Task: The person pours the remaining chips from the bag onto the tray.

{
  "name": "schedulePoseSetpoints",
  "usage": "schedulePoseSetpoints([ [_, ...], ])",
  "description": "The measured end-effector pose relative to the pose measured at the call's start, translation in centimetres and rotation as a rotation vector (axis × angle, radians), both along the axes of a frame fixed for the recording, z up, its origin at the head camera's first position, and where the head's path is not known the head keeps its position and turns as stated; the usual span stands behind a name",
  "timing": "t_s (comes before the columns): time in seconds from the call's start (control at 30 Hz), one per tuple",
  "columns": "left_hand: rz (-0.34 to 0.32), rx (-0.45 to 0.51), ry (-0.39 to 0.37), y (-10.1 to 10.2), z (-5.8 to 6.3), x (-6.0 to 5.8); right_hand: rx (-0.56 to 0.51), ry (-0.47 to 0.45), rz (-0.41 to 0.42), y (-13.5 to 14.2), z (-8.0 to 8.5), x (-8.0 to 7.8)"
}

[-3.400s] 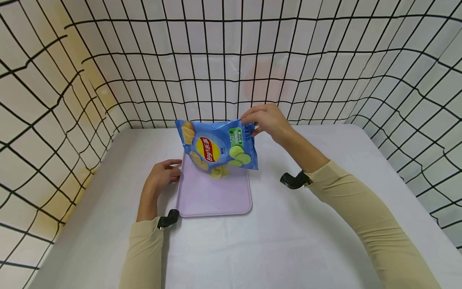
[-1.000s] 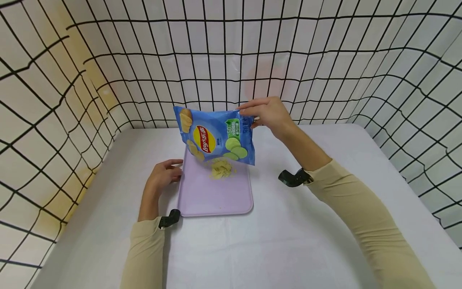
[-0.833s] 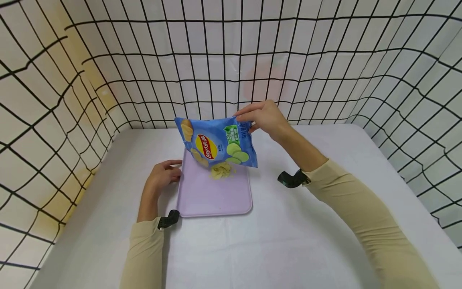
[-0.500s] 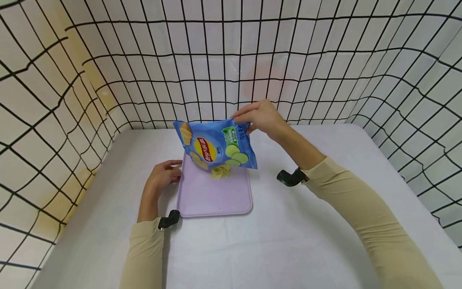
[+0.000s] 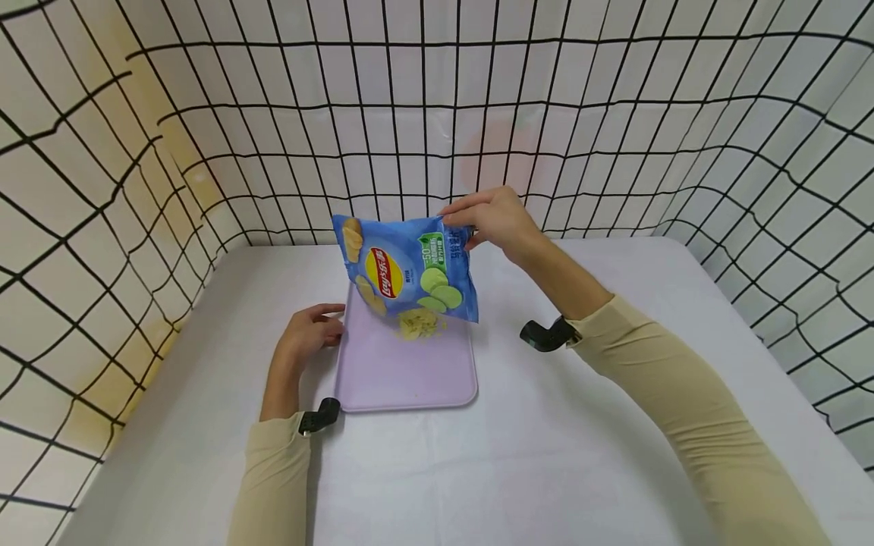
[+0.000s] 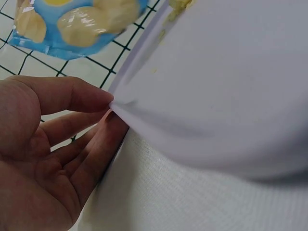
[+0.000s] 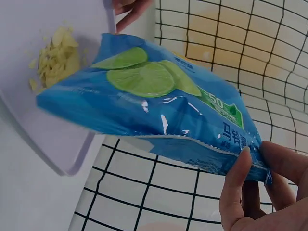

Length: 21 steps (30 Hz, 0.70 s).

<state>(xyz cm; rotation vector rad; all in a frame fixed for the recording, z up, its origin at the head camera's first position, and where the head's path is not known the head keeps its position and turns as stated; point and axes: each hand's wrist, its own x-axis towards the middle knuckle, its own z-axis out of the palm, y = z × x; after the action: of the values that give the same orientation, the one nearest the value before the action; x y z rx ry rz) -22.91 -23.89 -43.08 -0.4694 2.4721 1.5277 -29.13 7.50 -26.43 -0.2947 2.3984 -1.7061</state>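
My right hand (image 5: 501,220) pinches the top right corner of a blue Lay's potato chip bag (image 5: 403,269), thumb against fingers in the right wrist view. The bag hangs tilted over the far part of a light purple tray (image 5: 410,379). Beneath its lower edge, a small heap of broken chips (image 5: 419,324) lies on the tray, with crumbs around it. At the tray's left side is my left hand (image 5: 309,332). Its thumb and fingers pinch the rim (image 6: 144,126) in the left wrist view. The bag's opening is hidden.
A white cloth (image 5: 546,455) covers the table under the tray. Black wire grid panels (image 5: 437,114) stand along the back and both sides, close behind the bag. A black wrist camera (image 5: 546,335) sits at each sleeve cuff.
The bag has gone up and down over the tray, and the heap of chips looks larger than in the oldest frame. My right hand has shifted slightly left. My left hand stays put.
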Motion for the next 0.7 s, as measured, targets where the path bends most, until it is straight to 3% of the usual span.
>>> schedulePoseSetpoints([
  [0.7, 0.004, -0.003, 0.009, -0.04, -0.19, 0.0, 0.035, 0.028, 0.017, 0.53, -0.6, 0.08],
])
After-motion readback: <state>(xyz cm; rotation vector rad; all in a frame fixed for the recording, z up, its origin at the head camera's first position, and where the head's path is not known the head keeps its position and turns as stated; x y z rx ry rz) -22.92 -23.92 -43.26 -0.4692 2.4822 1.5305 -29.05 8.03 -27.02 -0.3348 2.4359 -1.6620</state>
